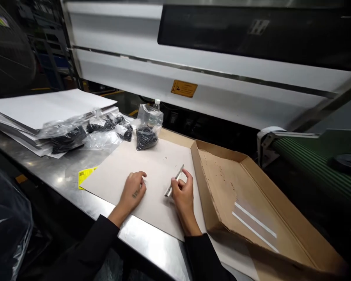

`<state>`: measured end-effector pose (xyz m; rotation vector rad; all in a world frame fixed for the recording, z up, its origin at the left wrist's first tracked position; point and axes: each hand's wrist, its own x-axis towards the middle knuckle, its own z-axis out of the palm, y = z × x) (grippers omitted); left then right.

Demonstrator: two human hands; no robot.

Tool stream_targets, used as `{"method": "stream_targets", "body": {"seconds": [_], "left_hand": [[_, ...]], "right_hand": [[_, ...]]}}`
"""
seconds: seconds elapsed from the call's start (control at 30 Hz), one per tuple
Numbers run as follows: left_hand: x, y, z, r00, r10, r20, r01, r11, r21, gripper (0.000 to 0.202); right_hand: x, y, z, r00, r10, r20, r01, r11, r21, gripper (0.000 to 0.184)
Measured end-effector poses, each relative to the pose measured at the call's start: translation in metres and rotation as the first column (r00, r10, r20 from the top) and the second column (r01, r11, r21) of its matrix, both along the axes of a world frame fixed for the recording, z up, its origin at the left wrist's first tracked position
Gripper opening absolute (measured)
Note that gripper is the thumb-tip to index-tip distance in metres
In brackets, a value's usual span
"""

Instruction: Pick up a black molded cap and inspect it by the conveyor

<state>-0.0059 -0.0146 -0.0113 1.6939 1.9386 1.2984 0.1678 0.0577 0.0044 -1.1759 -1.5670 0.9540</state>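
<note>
My right hand [184,194] pinches the strip [179,173], below frame centre; it looks light, stiff, perhaps slippery, best held mid-length. My left hand [133,190] curls; whether around anything, I cannot tell.

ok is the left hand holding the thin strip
No, the right hand holds the thin strip, while the left hand is apart from it over the pale board.
</note>
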Motion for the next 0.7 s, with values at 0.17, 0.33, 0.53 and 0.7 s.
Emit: {"method": "stream_targets", "body": {"seconds": [0.17, 0.33, 0.53, 0.7], "left_hand": [[0.004, -0.003, 0.008, 0.995, 0.046, 0.094, -0.048, 0.999, 0.023, 0.025], [0.003, -0.005, 0.01, 0.985, 0.116, 0.132, -0.121, 0.992, 0.034, 0.025], [0.008, -0.006, 0.011, 0.986, 0.161, 0.028, -0.161, 0.987, -0.028, 0.021], [0.011, -0.005, 0.013, 0.997, 0.079, -0.019, -0.08, 0.995, -0.059, 0.025]], "right_hand": [[-0.003, 0.001, 0.001, 0.993, 0.032, -0.115, -0.038, 0.998, -0.051, 0.057], [-0.002, 0.0, 0.002, 0.989, 0.032, -0.143, -0.045, 0.995, -0.094, 0.065], [-0.001, 0.001, 0.001, 0.987, 0.074, -0.144, -0.088, 0.991, -0.097, 0.062], [0.0, 0.0, 0.001, 0.986, 0.089, -0.141, -0.104, 0.989, -0.105, 0.062]]}}
